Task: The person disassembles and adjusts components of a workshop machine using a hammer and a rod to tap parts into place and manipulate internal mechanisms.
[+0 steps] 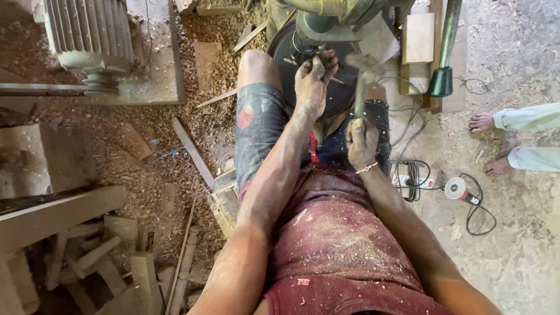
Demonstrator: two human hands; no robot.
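Note:
I sit over a dark round machine wheel (344,93) between my knees. My left hand (313,84) reaches forward and pinches a small thin metal piece against the black hub (303,49) at the wheel's top. My right hand (361,143) grips the handle of a hammer (361,79), whose blurred head hovers just right of my left hand. A beaded band circles my right wrist. Sawdust covers my red shirt and dark shorts.
A grey electric motor (87,41) stands at the top left on a slab. Wood offcuts (105,256) and shavings litter the left floor. A power strip (411,181), cables and an angle grinder (458,189) lie at the right. Another person's bare feet (484,122) stand at the far right.

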